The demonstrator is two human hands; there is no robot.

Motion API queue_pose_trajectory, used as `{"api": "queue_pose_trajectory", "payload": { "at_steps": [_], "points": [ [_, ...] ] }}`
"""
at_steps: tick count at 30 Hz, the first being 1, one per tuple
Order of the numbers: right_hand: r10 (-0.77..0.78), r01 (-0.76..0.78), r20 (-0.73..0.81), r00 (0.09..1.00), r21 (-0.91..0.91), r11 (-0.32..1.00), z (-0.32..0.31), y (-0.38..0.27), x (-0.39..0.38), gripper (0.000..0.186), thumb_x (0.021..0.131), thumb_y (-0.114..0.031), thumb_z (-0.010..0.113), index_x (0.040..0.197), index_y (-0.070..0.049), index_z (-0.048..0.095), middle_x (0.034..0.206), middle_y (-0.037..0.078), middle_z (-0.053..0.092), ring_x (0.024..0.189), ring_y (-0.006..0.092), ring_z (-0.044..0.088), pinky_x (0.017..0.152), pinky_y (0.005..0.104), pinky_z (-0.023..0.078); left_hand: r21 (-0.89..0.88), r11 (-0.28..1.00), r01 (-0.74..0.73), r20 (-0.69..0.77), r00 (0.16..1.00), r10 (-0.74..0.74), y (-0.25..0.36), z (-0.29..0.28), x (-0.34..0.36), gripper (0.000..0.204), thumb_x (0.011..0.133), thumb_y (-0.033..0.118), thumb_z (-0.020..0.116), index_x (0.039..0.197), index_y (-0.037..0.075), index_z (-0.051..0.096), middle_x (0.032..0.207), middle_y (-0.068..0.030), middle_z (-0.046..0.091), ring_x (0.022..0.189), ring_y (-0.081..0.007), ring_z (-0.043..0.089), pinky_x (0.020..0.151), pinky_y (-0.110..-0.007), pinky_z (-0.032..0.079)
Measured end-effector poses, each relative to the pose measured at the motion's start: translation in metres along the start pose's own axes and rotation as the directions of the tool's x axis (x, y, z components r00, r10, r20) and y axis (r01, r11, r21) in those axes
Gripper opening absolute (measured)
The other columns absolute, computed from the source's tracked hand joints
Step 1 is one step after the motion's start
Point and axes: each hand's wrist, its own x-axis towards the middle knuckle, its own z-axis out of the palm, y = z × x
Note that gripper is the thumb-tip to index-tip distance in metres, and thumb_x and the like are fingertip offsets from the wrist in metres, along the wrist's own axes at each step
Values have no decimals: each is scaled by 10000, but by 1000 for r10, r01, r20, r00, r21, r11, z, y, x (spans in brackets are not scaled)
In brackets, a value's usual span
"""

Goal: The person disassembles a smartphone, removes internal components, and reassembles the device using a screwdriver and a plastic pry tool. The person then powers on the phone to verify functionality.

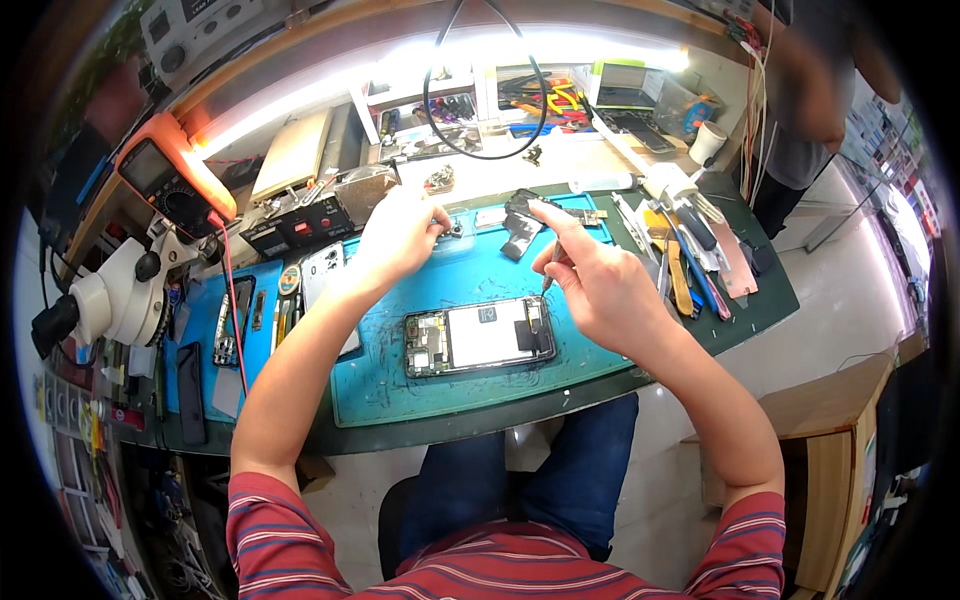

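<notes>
An opened smartphone lies on the blue mat, with its battery and circuit parts exposed. My left hand is above the back of the mat, fingers pinched over small parts in a shallow translucent tray; what they grip is too small to make out. My right hand is closed around a slim screwdriver-like tool, its tip just above the phone's right end. Between my hands, behind the phone, black loose components rest on the mat.
An orange multimeter and white microscope stand left, near other phone parts. Assorted tools lie right. A black cable loop hangs over the back shelf. Another person stands at the upper right.
</notes>
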Motion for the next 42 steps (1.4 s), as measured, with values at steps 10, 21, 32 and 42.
{"api": "queue_pose_trajectory", "payload": {
  "at_steps": [10, 21, 32, 42],
  "points": [
    [17, -17, -17, 1000, 28, 999, 1, 4, 1, 651, 975, 33, 618, 1586, -67, 416, 981, 110, 765, 878, 305, 764, 782, 391, 599, -37, 997, -75, -48, 996, 73, -9, -7, 13, 127, 859, 137, 808, 982, 122, 780, 996, -106, 702, 1027, -319, 657, 943, -440, 516],
    [23, -23, -28, 999, 15, 1000, 0, 9, -1, 640, 970, 36, 615, 1572, -54, 421, 982, 107, 765, 881, 304, 764, 776, 396, 595, 102, 987, -127, 37, 992, 124, 6, -3, 23, 136, 864, 171, 802, 960, 80, 771, 883, -162, 729, 949, -339, 696, 890, -452, 531],
    [0, -1, 18, 1000, 73, 997, -4, 11, 10, 585, 988, 42, 606, 1549, -65, 477, 973, 113, 765, 890, 260, 756, 812, 360, 587, -117, 992, -50, -37, 998, 46, 4, -11, 25, 167, 957, 144, 657, 1002, -11, 702, 977, -244, 709, 989, -408, 697, 924, -480, 541],
    [-75, 74, -7, 997, -141, 987, -7, 3, 13, 613, 977, -107, 705, 1557, -148, 512, 961, 76, 767, 818, 273, 739, 745, 370, 579, -291, 954, 69, -32, 996, -82, 5, -12, 26, 175, 909, 120, 736, 1029, -7, 743, 904, -137, 778, 846, -209, 760, 829, -337, 597]
  ]
}}
